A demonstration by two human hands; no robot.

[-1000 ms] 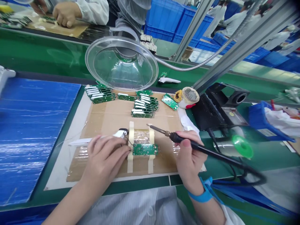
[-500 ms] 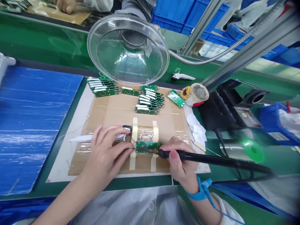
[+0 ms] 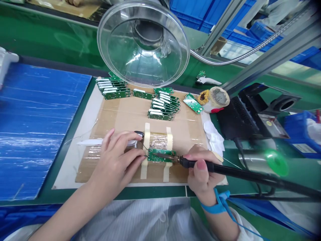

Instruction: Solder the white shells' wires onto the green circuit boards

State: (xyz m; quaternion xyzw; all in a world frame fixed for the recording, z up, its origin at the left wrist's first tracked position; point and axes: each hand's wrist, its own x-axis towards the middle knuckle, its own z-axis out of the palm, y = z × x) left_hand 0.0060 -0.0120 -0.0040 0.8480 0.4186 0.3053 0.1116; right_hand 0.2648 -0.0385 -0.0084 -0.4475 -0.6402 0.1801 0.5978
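Note:
A small green circuit board [image 3: 160, 156] lies between two strips of tape on a cardboard mat [image 3: 125, 117]. My right hand [image 3: 202, 172] grips a black soldering iron [image 3: 225, 169], its metal tip lying across the board's top. My left hand [image 3: 116, 160] rests beside the board's left end, fingers pinched on a thin wire that I can barely make out. A white plastic part [image 3: 90, 142] with a dark end lies under that hand. A blue strap [image 3: 215, 204] circles my right wrist.
Stacks of green boards [image 3: 164, 106] and more boards [image 3: 112, 88] sit at the mat's far edge. A clear round lens [image 3: 142, 43] hangs above. A black soldering station [image 3: 245, 117], a tip-cleaner pot [image 3: 217, 98] and a solder spool [image 3: 263, 160] stand right. A blue sheet [image 3: 37, 117] lies left.
My right hand swung the soldering iron down from above the mat onto the circuit board. The left hand stayed by the board's left end. The view tilted downward.

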